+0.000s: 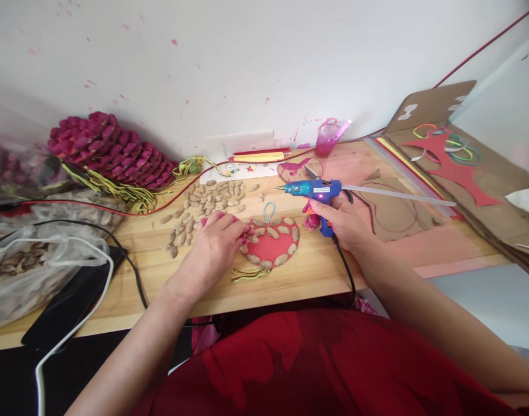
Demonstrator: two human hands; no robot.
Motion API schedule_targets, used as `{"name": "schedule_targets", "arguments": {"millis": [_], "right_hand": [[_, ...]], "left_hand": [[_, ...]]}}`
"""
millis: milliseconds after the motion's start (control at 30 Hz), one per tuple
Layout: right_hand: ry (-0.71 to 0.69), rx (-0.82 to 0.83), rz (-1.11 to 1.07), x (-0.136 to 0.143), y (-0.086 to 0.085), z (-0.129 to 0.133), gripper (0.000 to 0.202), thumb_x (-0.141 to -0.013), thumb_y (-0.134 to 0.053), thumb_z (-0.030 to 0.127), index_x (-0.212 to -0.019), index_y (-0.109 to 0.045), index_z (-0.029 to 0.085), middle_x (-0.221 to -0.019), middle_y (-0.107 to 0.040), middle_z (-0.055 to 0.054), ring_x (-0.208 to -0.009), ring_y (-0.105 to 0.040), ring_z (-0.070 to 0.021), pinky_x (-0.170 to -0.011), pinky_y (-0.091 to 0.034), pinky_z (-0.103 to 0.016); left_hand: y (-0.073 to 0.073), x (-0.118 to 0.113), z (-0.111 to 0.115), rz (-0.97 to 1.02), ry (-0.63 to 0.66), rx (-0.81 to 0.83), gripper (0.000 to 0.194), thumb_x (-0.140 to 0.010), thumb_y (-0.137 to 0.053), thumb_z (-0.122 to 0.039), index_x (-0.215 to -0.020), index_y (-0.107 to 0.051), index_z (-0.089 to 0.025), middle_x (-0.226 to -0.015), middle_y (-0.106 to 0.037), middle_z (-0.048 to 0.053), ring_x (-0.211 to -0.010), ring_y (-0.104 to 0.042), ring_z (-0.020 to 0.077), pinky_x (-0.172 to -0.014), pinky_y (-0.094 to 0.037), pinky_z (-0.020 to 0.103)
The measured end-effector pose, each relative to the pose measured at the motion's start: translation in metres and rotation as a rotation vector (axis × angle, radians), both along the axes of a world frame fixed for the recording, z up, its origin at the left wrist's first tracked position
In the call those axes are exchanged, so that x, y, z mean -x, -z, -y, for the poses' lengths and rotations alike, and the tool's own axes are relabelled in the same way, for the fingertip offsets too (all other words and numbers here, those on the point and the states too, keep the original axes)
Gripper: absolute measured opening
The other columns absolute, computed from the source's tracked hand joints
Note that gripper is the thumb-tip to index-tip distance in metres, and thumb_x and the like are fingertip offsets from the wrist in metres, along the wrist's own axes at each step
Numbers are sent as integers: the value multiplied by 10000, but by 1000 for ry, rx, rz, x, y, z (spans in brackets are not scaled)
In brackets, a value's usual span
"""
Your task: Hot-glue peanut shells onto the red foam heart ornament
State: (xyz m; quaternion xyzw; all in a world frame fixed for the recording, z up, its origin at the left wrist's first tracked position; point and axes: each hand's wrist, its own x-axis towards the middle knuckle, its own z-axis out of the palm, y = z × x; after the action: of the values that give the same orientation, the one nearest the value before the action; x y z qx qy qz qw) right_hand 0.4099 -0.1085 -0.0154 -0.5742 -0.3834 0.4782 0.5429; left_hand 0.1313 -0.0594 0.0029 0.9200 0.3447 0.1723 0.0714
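Observation:
My right hand is wrapped around the handle of a blue glue gun, its nozzle pointing left and a long clear glue stick sticking out of the back. Flat on the table lies a red heart-shaped piece, edged with peanuts in their shells, with a light-blue loop at its top and a yellow-green tassel below. The fingers of my left hand are pinched together at the heart's upper left edge, against a peanut there; the fingertips partly hide it.
Loose peanuts are spread behind my left hand. Stacked magenta peanut-covered pieces and plastic bags stand at left. A pink cup, scissors and a cardboard heart template lie beyond. Cords cross the wooden table.

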Motion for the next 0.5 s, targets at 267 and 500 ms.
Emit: {"name": "schedule_targets", "arguments": {"millis": [267, 500], "right_hand": [[-10, -16, -14, 0, 1, -1, 458, -642, -871, 615, -705, -682, 202, -546, -639, 7, -533, -601, -144, -549, -485, -268], [1, -33, -35, -1, 4, -1, 428, -666, -871, 567, -701, -649, 204, -550, -633, 15, -526, -596, -134, -549, -492, -263]], "left_hand": [[2, -5, 5, 8, 41, 6, 157, -983, -564, -145, -947, -708, -195, -930, -691, 60, -951, -571, 260, -888, -452, 444], [10, -30, 8, -20, 124, 47, 202, -1012, -538, -163, -999, -722, -243, -981, -701, 48, -997, -558, 254, -920, -422, 463]]}}
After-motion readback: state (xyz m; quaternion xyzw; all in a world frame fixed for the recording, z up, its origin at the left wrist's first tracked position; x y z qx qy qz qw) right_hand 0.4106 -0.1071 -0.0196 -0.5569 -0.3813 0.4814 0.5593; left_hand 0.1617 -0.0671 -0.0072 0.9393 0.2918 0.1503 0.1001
